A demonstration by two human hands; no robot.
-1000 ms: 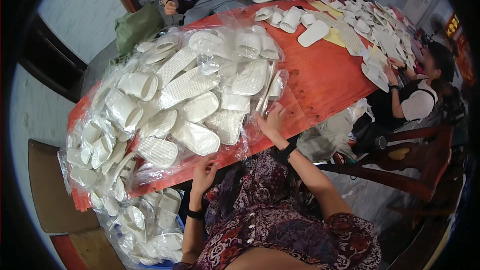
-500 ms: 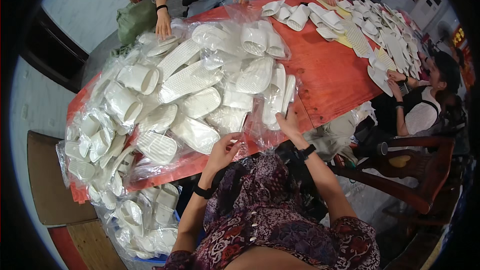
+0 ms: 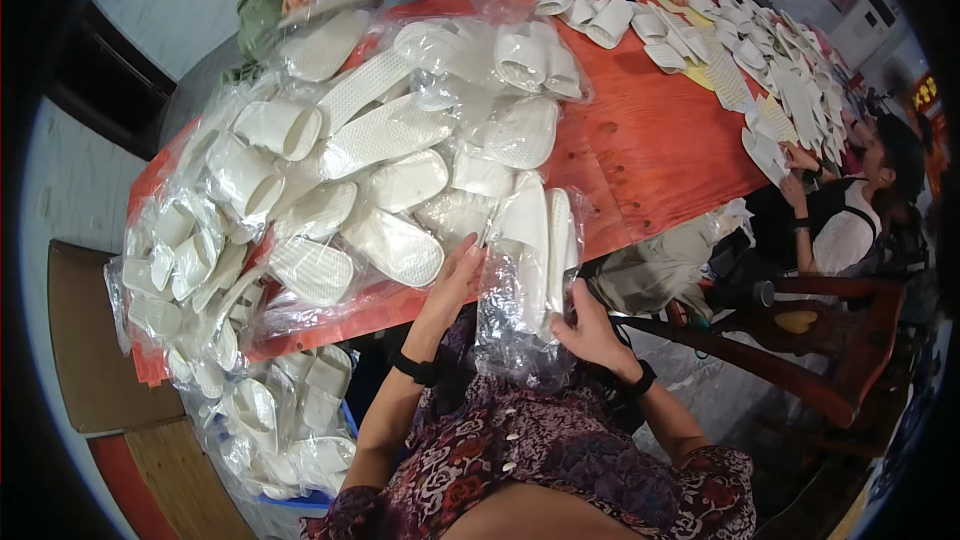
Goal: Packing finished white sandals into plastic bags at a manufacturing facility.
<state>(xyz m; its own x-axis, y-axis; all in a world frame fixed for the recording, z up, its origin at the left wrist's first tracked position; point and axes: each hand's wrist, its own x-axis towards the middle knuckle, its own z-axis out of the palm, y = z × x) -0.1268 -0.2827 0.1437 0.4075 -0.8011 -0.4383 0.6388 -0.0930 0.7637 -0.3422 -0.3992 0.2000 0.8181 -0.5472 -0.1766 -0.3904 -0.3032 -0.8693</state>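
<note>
In front of me, over the table's near edge, is a pair of white slippers (image 3: 530, 265) in a clear plastic bag. The bag's loose lower end hangs toward my body. My right hand (image 3: 594, 332) grips the bag low on its right side, thumb on the plastic and the other fingers partly hidden. My left hand (image 3: 455, 282) holds the bag's left edge, its fingertips close together at the plastic. A spread-out heap of bagged white slippers (image 3: 385, 135) lies directly beyond and to the left of my left hand.
The red table (image 3: 650, 140) carries a pile of unbagged slippers (image 3: 790, 80) and yellow sheets at far right. A blue-rimmed container (image 3: 345, 420) of bagged slippers stands below left. Co-workers sit across and at right. A wooden chair (image 3: 830, 340) is near my right side.
My right hand has drawn the bagged pair toward me, off the heap's right side. My left hand has come to its edge. Across the table, a co-worker's hand has lifted a bagged slipper.
</note>
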